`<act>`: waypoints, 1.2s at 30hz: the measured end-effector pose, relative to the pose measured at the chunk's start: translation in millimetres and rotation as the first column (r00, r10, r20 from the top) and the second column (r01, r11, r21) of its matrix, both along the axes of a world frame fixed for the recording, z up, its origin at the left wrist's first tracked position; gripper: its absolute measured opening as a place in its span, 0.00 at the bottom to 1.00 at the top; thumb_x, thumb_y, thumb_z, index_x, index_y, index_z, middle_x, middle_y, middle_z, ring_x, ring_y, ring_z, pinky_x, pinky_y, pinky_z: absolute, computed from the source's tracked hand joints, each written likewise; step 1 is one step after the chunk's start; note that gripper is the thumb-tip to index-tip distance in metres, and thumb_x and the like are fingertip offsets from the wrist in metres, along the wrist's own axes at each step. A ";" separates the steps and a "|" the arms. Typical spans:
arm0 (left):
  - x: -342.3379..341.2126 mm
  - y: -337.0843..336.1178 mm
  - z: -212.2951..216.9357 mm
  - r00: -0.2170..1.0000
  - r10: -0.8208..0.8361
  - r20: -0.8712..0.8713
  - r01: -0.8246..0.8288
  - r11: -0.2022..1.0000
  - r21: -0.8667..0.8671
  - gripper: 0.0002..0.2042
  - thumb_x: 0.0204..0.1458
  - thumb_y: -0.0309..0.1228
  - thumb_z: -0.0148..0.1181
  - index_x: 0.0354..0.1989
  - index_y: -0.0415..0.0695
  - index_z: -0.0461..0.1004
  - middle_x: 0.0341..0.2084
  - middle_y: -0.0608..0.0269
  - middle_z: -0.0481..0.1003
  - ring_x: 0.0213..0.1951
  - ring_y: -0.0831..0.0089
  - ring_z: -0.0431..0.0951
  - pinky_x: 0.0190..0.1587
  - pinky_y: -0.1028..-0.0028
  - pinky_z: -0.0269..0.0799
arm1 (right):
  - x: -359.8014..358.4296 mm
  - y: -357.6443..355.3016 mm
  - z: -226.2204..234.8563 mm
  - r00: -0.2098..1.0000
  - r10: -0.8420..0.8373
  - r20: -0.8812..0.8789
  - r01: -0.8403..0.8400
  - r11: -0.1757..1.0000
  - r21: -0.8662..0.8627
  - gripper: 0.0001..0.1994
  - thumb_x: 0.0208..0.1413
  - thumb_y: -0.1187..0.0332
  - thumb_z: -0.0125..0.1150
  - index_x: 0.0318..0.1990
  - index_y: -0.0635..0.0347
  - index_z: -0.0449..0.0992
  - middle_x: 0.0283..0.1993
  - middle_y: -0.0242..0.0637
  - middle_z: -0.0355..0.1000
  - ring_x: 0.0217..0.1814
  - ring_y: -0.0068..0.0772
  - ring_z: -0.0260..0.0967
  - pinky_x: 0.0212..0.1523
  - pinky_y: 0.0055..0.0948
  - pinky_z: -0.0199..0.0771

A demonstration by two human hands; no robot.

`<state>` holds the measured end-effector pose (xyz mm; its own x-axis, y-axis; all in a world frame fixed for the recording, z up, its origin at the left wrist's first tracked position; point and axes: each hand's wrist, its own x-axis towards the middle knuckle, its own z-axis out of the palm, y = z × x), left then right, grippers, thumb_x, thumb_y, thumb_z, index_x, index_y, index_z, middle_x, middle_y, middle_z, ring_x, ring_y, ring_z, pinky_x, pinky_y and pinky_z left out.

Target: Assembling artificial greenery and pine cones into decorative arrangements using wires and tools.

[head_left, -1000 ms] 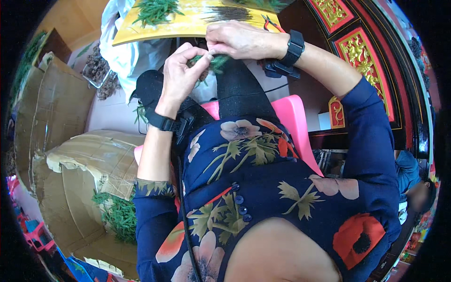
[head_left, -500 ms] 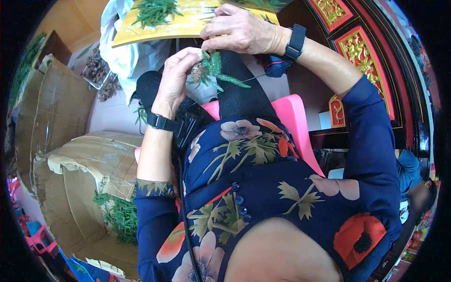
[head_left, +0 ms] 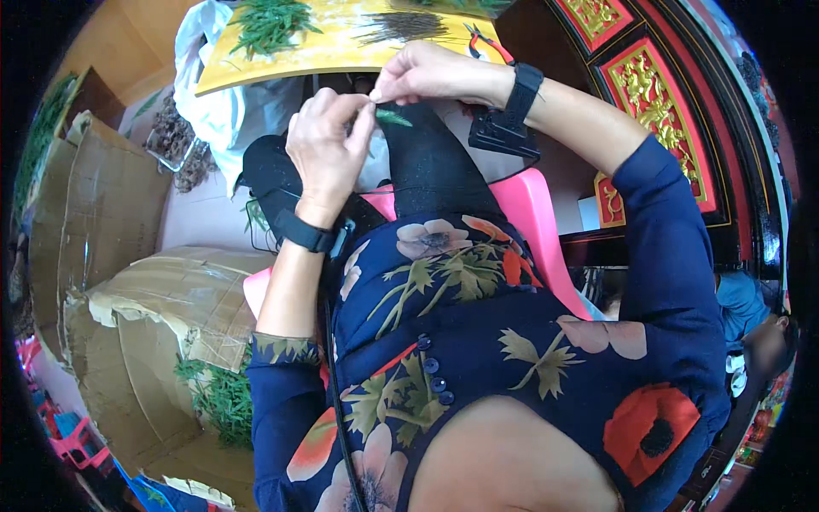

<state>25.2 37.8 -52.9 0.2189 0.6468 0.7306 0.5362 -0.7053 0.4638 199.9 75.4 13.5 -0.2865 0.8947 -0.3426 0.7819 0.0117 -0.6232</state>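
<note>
Above my lap, my left hand is closed around a green artificial pine sprig. Only a needled tip of it shows past my thumb; the rest, with its small cone, is hidden by the hand. My right hand pinches beside the left fingertips, nearly touching them. What sits in that pinch is too small to make out. Just beyond, on a yellow board, lie a heap of green sprigs, a bundle of thin dark wires and red-handled pliers.
To the left stands an opened cardboard box with green sprigs inside. A white plastic bag hangs by the board's left end. Under me is a pink chair. Carved red-and-gold panels rise at right, with another person behind.
My right hand has drawn back from the board's edge, uncovering the wires and pliers. My left hand has turned, so the cone and most of the sprig are now hidden.
</note>
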 end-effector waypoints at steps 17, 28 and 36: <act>-3.7 7.6 -3.8 0.617 -0.079 0.783 0.678 0.558 -0.478 0.04 0.46 0.24 0.58 0.30 0.40 0.76 0.26 0.72 0.73 0.28 0.86 0.68 0.33 0.85 0.63 | 5.4 -2.7 10.5 0.704 0.461 0.540 -0.661 0.147 0.736 0.06 0.51 0.66 0.54 0.34 0.55 0.70 0.33 0.31 0.67 0.34 0.31 0.64 0.37 0.29 0.59; -2.9 9.3 -2.8 0.818 -0.209 0.536 0.487 0.748 -0.451 0.03 0.46 0.26 0.59 0.28 0.41 0.76 0.20 0.70 0.68 0.23 0.83 0.65 0.27 0.81 0.59 | 5.1 -9.4 5.3 0.819 0.419 0.392 -0.570 0.516 0.640 0.07 0.52 0.63 0.53 0.31 0.56 0.71 0.29 0.35 0.68 0.32 0.33 0.66 0.35 0.29 0.62; 6.9 -2.5 12.9 0.975 0.043 -0.219 -0.012 0.989 0.145 0.02 0.42 0.27 0.59 0.25 0.44 0.76 0.20 0.61 0.66 0.22 0.69 0.67 0.25 0.74 0.60 | 3.3 -11.4 -2.2 0.984 0.161 0.074 -0.172 0.969 0.180 0.13 0.48 0.60 0.57 0.23 0.61 0.72 0.18 0.35 0.67 0.20 0.25 0.64 0.23 0.27 0.63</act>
